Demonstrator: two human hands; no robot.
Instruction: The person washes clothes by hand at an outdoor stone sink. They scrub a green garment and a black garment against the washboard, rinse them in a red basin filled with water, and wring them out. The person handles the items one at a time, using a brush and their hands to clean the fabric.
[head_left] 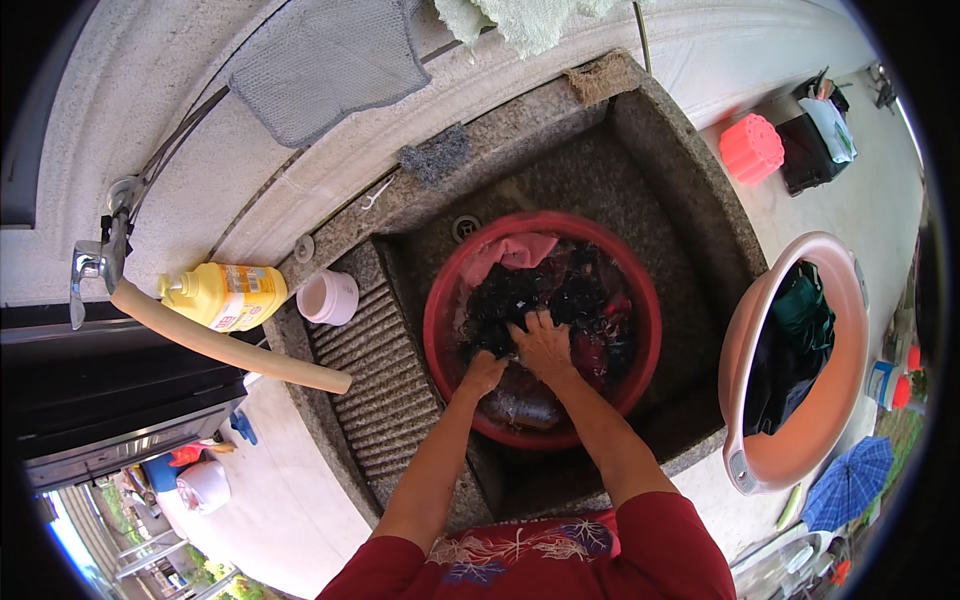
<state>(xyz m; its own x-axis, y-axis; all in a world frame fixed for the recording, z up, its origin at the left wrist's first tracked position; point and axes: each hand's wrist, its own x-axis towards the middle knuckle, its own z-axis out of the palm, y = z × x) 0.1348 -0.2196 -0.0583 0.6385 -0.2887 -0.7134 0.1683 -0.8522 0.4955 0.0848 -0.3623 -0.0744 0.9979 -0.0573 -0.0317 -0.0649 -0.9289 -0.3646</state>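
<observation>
A round red basin stands in the stone sink and holds water with wet clothes. Most of the clothing is a dark garment; a pink cloth lies against the basin's far wall. My left hand is at the near left of the dark garment, fingers curled into it and their tips hidden. To its right, my right hand presses down on the same garment with its fingers apart. Both wrists are close together over the water.
The stone sink has a ribbed washboard at left. Beside it are a hose on a tap, a yellow pump bottle and a pinkish-white cup. A pink tub with dark clothes stands at right.
</observation>
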